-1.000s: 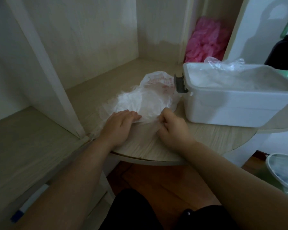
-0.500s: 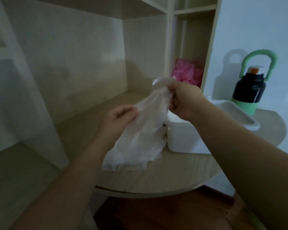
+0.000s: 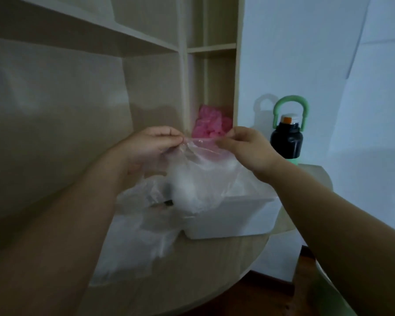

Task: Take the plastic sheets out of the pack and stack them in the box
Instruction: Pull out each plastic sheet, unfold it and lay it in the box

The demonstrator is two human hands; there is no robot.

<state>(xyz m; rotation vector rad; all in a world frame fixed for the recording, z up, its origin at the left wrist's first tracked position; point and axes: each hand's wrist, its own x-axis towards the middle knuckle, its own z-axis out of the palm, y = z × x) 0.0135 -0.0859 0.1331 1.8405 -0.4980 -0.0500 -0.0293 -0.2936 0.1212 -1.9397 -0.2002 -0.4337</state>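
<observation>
A thin clear plastic sheet (image 3: 201,169) hangs stretched between my hands above the white box (image 3: 228,218). My left hand (image 3: 151,144) pinches its upper left edge and my right hand (image 3: 246,147) pinches the upper right edge. The sheet's lower part drapes down over the box's left end. The crumpled pack with more plastic (image 3: 137,238) lies on the round wooden desk (image 3: 192,279), left of the box and touching it. The inside of the box is mostly hidden behind the sheet.
A black bottle with a green handle (image 3: 287,137) stands behind the box on the right. A pink plastic bundle (image 3: 211,125) fills a narrow shelf compartment behind my hands. Shelf boards rise at the left and above. A white wall stands to the right.
Both hands lifted the sheet off the desk and carried it rightward and upward over the box. My left hand now pinches the top edge beside the right, spreading the sheet.
</observation>
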